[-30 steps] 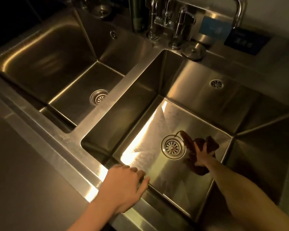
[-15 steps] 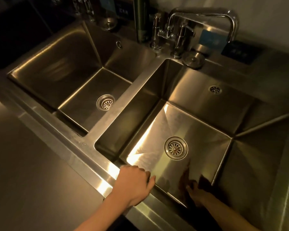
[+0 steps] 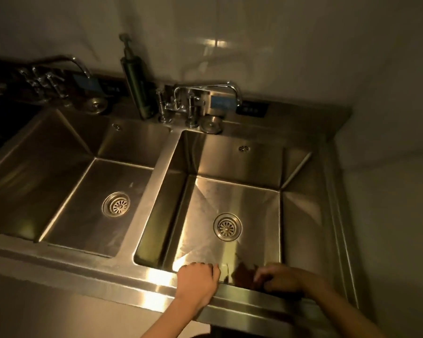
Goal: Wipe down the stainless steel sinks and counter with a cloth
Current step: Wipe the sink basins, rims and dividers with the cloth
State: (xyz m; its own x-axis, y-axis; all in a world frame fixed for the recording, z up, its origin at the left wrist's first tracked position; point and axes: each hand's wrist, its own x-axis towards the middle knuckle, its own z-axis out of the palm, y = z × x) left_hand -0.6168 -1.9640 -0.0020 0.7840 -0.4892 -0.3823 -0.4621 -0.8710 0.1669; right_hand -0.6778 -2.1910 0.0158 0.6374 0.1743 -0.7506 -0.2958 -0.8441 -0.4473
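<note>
Two stainless steel sinks sit side by side: the left sink [image 3: 66, 172] and the right sink [image 3: 230, 198], each with a round drain. My right hand [image 3: 279, 280] grips a dark brown cloth [image 3: 244, 272] at the near edge of the right sink, against its front wall. My left hand [image 3: 198, 281] rests on the front rim of the right sink with its fingers curled over the edge. The steel counter [image 3: 59, 289] runs along the front and left.
A dark pump bottle [image 3: 137, 89] stands behind the divider. A faucet [image 3: 205, 93] with a round plug [image 3: 210, 124] beside it sits behind the right sink, and a second faucet [image 3: 56, 74] stands at the back left. A white wall rises on the right.
My right hand has pulled the cloth from beside the drain to the sink's near edge. The view has lifted and now takes in the back wall. My left hand stays on the rim.
</note>
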